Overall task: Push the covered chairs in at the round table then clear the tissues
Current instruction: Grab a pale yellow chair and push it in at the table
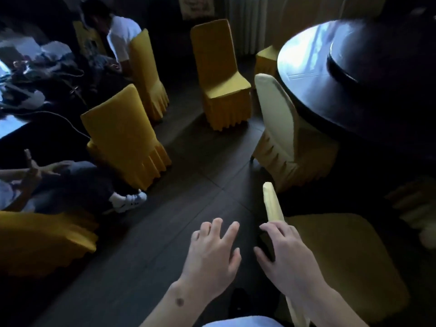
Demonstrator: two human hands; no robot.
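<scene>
A dark round table [306,74] with a raised turntable fills the upper right. Right below me stands a yellow covered chair [342,251], seen from above, its backrest top edge [272,204] pointing away. My right hand [285,251] rests on that backrest edge, fingers curled over it. My left hand [212,251] hovers beside it over the floor, fingers spread, holding nothing. Another covered chair [280,128] stands tucked against the table edge. A further chair [219,76] stands free on the floor, away from the table. No tissues are visible.
Two more yellow chairs [125,135] stand at the left, one with a person in white seated behind it [122,36]. A seated person's legs and white shoe [128,200] reach in from the left. Another chair cover [44,241] lies lower left. Dark floor runs through the middle.
</scene>
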